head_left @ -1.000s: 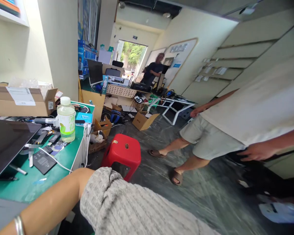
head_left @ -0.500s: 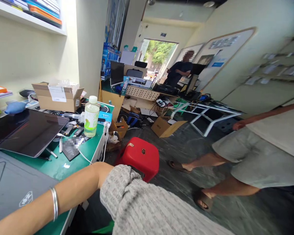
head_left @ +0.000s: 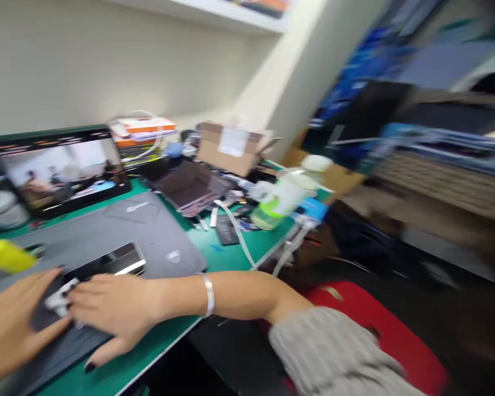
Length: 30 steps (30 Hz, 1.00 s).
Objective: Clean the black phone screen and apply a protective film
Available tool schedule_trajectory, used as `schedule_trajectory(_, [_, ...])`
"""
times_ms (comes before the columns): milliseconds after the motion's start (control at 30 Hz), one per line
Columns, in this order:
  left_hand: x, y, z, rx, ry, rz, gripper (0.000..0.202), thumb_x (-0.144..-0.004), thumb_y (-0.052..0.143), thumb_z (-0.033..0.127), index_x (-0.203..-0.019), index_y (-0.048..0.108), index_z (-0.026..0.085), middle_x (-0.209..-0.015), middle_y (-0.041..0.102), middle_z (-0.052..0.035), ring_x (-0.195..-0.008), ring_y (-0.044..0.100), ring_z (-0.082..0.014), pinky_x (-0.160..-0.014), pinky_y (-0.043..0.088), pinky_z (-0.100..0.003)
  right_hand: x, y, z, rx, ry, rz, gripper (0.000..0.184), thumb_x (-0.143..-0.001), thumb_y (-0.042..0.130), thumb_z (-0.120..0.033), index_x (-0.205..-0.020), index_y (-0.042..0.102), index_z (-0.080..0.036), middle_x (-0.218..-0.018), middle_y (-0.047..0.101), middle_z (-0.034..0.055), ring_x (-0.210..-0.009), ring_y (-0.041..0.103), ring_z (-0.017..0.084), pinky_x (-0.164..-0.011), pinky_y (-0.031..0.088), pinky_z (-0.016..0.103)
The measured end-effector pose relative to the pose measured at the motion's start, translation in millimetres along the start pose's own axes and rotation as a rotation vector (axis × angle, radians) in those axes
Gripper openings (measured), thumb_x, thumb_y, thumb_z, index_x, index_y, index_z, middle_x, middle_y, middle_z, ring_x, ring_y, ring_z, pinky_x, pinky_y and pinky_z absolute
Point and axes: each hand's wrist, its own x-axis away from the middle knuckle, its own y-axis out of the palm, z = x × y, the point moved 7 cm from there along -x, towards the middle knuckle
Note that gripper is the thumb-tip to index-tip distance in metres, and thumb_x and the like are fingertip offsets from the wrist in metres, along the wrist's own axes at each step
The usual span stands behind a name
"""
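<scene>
My right hand (head_left: 111, 305), a silver bracelet on its wrist, lies flat with fingers stretched out and thumb spread. Its fingertips rest on or beside a small white piece (head_left: 60, 300) whose kind is blurred. Across from it, my left hand (head_left: 14, 324) has index finger and thumb spread apart around that same spot. Right behind the fingers a black, glossy, phone-like slab (head_left: 126, 257) lies on the grey mat (head_left: 165, 231). A bright yellow object (head_left: 8, 256), smeared by motion, is beyond my left hand.
A lit tablet-like screen (head_left: 66, 170) leans at the back left. Further right are a dark flat panel (head_left: 190, 184), a cardboard box (head_left: 223, 151), a drink bottle (head_left: 286, 195) and white cables (head_left: 239, 234) at the green table's edge. A red stool (head_left: 375, 324) stands below.
The view has swung left and down toward the table, blurring the picture. Both hands have come into view; before, only my right forearm showed. The people have left the view.
</scene>
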Motion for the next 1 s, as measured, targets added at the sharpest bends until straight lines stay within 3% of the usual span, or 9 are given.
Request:
schedule_trajectory(67, [24.0,-6.4,-6.0,0.007,-0.086,-0.032,0.073,-0.078,0.06,0.071,-0.132,0.056,0.021,-0.132,0.062,-0.0156,-0.122,0.057,-0.0392,-0.105,0.045,-0.056,-1.0,14.6,3.2,-0.156,0.014,0.048,0.073,-0.095,0.044,-0.065,-0.134,0.054,-0.005,-0.145,0.053,0.0185,-0.136,0.046,0.027,-0.115,0.034,0.034])
schedule_trajectory(133, [29.1,-9.8,-3.4,0.035,-0.119,-0.051,0.083,-0.072,0.065,0.07,-0.137,0.052,0.02,-0.138,0.059,-0.0169,-0.124,0.056,-0.0392,-0.105,0.045,-0.053,-1.7,26.2,14.5,-0.237,0.14,0.023,0.075,-0.094,0.049,-0.063,-0.135,0.051,0.001,-0.149,0.047,0.0244,-0.138,0.044,0.033,-0.116,0.033,0.042])
schedule_trajectory(200, [25.6,-11.4,0.5,0.025,-0.156,-0.054,0.088,-0.067,0.068,0.07,-0.137,0.052,0.019,-0.138,0.058,-0.018,-0.124,0.057,-0.0406,-0.102,0.047,-0.052,-2.3,27.3,13.9,-0.283,0.163,-0.002,0.079,-0.093,0.052,-0.061,-0.139,0.047,0.002,-0.152,0.041,0.0256,-0.141,0.039,0.035,-0.117,0.03,0.045])
schedule_trajectory(367, [21.2,-11.5,13.0,-0.001,-0.14,-0.058,0.089,-0.066,0.067,0.066,-0.136,0.051,0.014,-0.136,0.059,-0.0206,-0.123,0.057,-0.041,-0.101,0.047,-0.05,-8.9,16.2,-8.6,-0.332,-0.008,0.014,0.077,-0.093,0.052,-0.063,-0.138,0.048,-0.001,-0.151,0.045,0.021,-0.142,0.038,0.032,-0.119,0.027,0.041])
schedule_trajectory(500, [22.2,-13.0,15.2,-0.022,-0.154,-0.072,0.094,-0.065,0.069,0.067,-0.138,0.047,0.012,-0.136,0.058,-0.0229,-0.123,0.056,-0.0423,-0.101,0.047,-0.052,-11.9,24.0,2.9,-0.357,0.144,-0.041,0.088,-0.09,0.055,-0.066,-0.143,0.042,0.003,-0.155,0.037,0.0249,-0.145,0.033,0.036,-0.12,0.025,0.046])
schedule_trajectory(700, [20.4,-14.7,16.9,-0.011,-0.161,-0.078,0.091,-0.068,0.066,0.068,-0.137,0.047,0.012,-0.136,0.058,-0.0229,-0.123,0.056,-0.0425,-0.099,0.048,-0.051,-13.9,20.7,-4.2,-0.397,0.029,-0.015,0.095,-0.082,0.06,-0.073,-0.141,0.046,-0.001,-0.155,0.039,0.0221,-0.146,0.032,0.033,-0.122,0.022,0.042])
schedule_trajectory(833, [19.8,-12.5,18.6,-0.02,-0.148,-0.114,0.1,-0.066,0.067,0.071,-0.14,0.043,0.008,-0.135,0.057,-0.0251,-0.122,0.056,-0.043,-0.098,0.047,-0.052,-5.7,30.3,12.2,-0.404,0.239,-0.093,0.107,-0.078,0.061,-0.077,-0.146,0.039,0.002,-0.158,0.029,0.0264,-0.148,0.028,0.037,-0.122,0.023,0.048])
schedule_trajectory(1000, [18.6,-11.5,20.6,-0.026,-0.144,-0.113,0.097,-0.069,0.066,0.067,-0.14,0.043,0.006,-0.136,0.056,-0.0258,-0.122,0.055,-0.0438,-0.098,0.046,-0.052,0.8,24.1,-4.3,-0.453,0.077,-0.078,0.101,-0.08,0.059,-0.076,-0.144,0.042,0.001,-0.157,0.033,0.025,-0.148,0.027,0.035,-0.123,0.019,0.045])
